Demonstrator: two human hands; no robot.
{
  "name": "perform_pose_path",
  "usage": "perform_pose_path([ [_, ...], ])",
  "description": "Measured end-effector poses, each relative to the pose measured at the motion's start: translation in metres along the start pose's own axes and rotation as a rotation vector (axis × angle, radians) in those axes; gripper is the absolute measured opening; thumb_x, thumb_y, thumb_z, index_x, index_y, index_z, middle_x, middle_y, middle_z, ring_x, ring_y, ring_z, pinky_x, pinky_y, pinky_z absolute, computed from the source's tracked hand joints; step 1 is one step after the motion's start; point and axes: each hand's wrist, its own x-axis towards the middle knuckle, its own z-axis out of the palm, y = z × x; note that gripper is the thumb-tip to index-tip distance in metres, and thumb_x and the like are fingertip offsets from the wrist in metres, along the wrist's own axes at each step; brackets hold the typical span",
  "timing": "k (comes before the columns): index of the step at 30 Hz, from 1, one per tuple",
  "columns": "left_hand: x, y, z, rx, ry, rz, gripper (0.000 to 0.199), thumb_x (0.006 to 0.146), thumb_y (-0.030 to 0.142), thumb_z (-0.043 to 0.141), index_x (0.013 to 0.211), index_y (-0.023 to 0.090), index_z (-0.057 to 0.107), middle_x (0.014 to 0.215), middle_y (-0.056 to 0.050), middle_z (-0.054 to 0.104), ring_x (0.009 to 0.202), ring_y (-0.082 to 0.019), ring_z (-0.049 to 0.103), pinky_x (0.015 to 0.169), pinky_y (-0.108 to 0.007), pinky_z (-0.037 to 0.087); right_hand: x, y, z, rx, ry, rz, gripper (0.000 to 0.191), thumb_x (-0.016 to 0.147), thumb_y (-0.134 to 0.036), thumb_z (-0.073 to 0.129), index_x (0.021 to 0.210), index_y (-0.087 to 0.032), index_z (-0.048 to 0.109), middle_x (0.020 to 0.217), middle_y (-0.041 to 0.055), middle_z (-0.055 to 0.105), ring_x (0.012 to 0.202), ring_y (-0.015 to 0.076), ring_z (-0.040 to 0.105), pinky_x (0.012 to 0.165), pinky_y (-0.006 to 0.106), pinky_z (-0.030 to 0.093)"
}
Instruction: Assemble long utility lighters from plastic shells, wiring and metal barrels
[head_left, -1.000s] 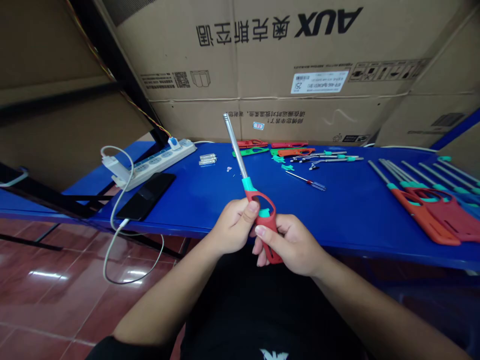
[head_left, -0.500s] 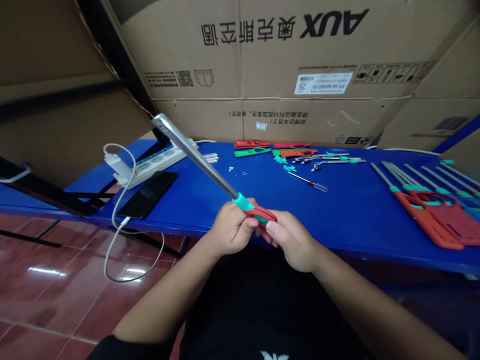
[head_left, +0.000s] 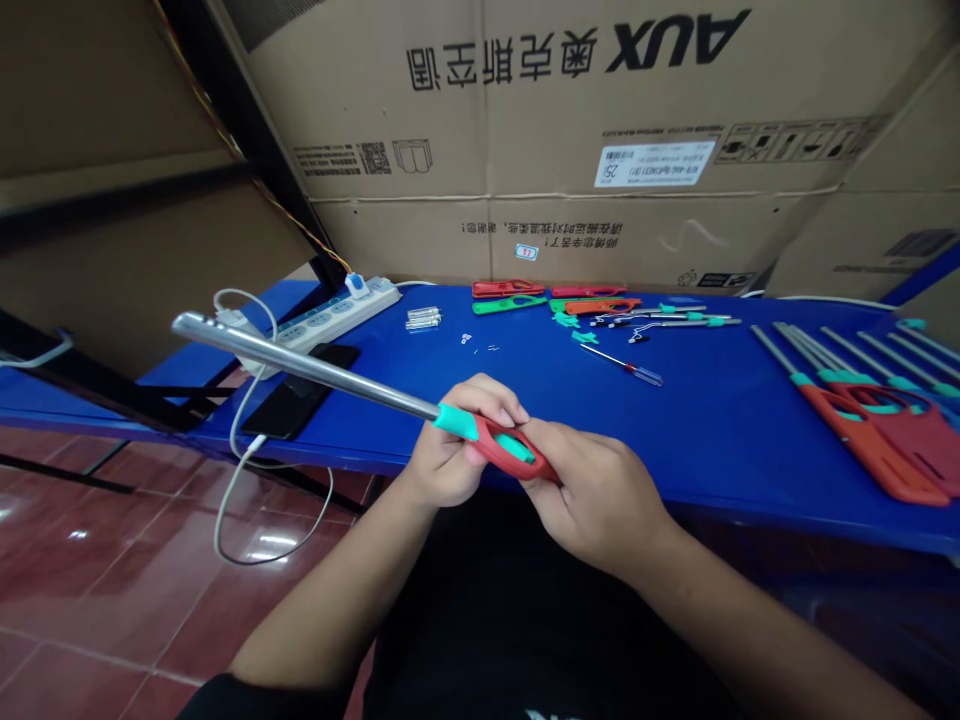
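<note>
A long lighter with a red handle, a teal collar and trigger, and a metal tube is held over the table's front edge. Its tube points to the upper left. My left hand is closed around the handle just behind the collar. Around the rear of the handle my right hand is closed, hiding its end. Beyond the hands, a screwdriver lies on the blue table, with small teal parts and red and green handle shells behind it.
Several similar lighters lie at the right. On the left are a black phone with a white cable and a white power strip. Small metal cylinders lie near the back. A large cardboard sheet stands behind the table.
The lighter's tube has swung down and to the left, and its handle has turned to show more of the red side. Both hands have shifted their grip around it.
</note>
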Motion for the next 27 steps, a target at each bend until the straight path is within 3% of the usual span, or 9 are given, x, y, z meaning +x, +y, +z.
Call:
perform_pose_path([
  [3, -0.003, 0.001, 0.003, 0.040, 0.001, -0.026, 0.037, 0.096, 0.060, 0.050, 0.095, 0.024, 0.061, 0.083, -0.006, 0.063, 0.079, -0.020, 0.060, 0.072, -0.036, 0.049, 0.001, -0.001, 0.000, -0.119, 0.067, -0.096, 0.023, 0.093, -0.026, 0.053, 0.107, -0.014, 0.067, 0.080, 0.0053, 0.074, 0.066, 0.0202, 0.068, 0.061, 0.032, 0.046],
  [6, -0.007, -0.002, 0.008, -0.014, 0.039, -0.028, 0.036, 0.098, 0.058, 0.047, 0.095, 0.024, 0.060, 0.081, -0.005, 0.062, 0.077, -0.019, 0.059, 0.071, -0.035, 0.048, 0.005, -0.002, -0.004, -0.239, 0.050, -0.194, 0.026, 0.094, -0.026, 0.050, 0.099, -0.009, 0.069, 0.069, 0.0055, 0.071, 0.057, 0.0205, 0.064, 0.055, 0.035, 0.041],
  [12, -0.005, -0.005, 0.006, -0.056, 0.057, -0.008, 0.036, 0.096, 0.056, 0.052, 0.092, 0.023, 0.063, 0.080, -0.005, 0.062, 0.077, -0.019, 0.059, 0.071, -0.034, 0.048, 0.014, 0.002, -0.009, -0.278, 0.009, -0.256, 0.025, 0.093, -0.025, 0.047, 0.094, -0.013, 0.069, 0.064, 0.0043, 0.069, 0.055, 0.0192, 0.062, 0.054, 0.035, 0.038],
  [14, -0.003, -0.001, 0.004, 0.014, 0.078, -0.134, 0.036, 0.094, 0.057, 0.057, 0.092, 0.022, 0.064, 0.083, -0.005, 0.065, 0.078, -0.018, 0.061, 0.072, -0.032, 0.050, 0.015, 0.010, -0.006, -0.298, 0.019, -0.221, 0.025, 0.093, -0.027, 0.049, 0.098, -0.013, 0.069, 0.067, 0.0047, 0.071, 0.057, 0.0191, 0.063, 0.054, 0.034, 0.038],
  [16, -0.001, 0.002, 0.006, 0.065, 0.128, -0.378, 0.035, 0.090, 0.054, 0.065, 0.092, 0.020, 0.065, 0.085, -0.004, 0.067, 0.077, -0.017, 0.062, 0.072, -0.030, 0.051, 0.018, 0.021, -0.001, -0.357, 0.057, -0.144, 0.027, 0.092, -0.029, 0.050, 0.103, -0.013, 0.069, 0.070, 0.0063, 0.073, 0.058, 0.0199, 0.064, 0.054, 0.033, 0.038],
  [19, 0.003, 0.006, 0.018, -0.041, 0.187, -0.657, 0.036, 0.081, 0.049, 0.075, 0.095, 0.017, 0.067, 0.092, -0.006, 0.071, 0.086, -0.019, 0.066, 0.080, -0.030, 0.053, 0.024, 0.034, 0.004, -0.385, 0.111, -0.079, 0.028, 0.092, -0.028, 0.049, 0.107, -0.012, 0.067, 0.080, 0.0095, 0.076, 0.063, 0.0221, 0.067, 0.055, 0.033, 0.040],
  [23, 0.008, 0.007, 0.039, -0.472, 0.370, -0.800, 0.040, 0.087, 0.053, 0.059, 0.107, 0.019, 0.063, 0.107, -0.008, 0.073, 0.103, -0.027, 0.069, 0.091, -0.039, 0.055, 0.033, 0.027, 0.009, -0.275, 0.117, -0.074, 0.023, 0.092, -0.026, 0.046, 0.099, -0.015, 0.065, 0.084, 0.0122, 0.075, 0.074, 0.0250, 0.069, 0.063, 0.033, 0.045],
  [25, 0.010, 0.006, 0.049, -0.606, 0.439, -0.781, 0.041, 0.088, 0.050, 0.055, 0.118, 0.023, 0.056, 0.113, -0.006, 0.073, 0.105, -0.027, 0.070, 0.092, -0.043, 0.055, 0.037, 0.017, 0.011, -0.226, 0.073, 0.013, 0.021, 0.091, -0.027, 0.045, 0.092, -0.016, 0.062, 0.075, 0.0113, 0.072, 0.067, 0.0249, 0.067, 0.057, 0.033, 0.041],
  [27, 0.010, 0.006, 0.056, -0.660, 0.436, -0.751, 0.042, 0.089, 0.052, 0.048, 0.120, 0.023, 0.055, 0.113, -0.007, 0.073, 0.108, -0.028, 0.069, 0.094, -0.045, 0.054, 0.040, 0.009, 0.012, -0.150, 0.020, 0.127, 0.020, 0.089, -0.027, 0.046, 0.096, -0.015, 0.061, 0.074, 0.0099, 0.072, 0.061, 0.0235, 0.065, 0.053, 0.031, 0.037],
])
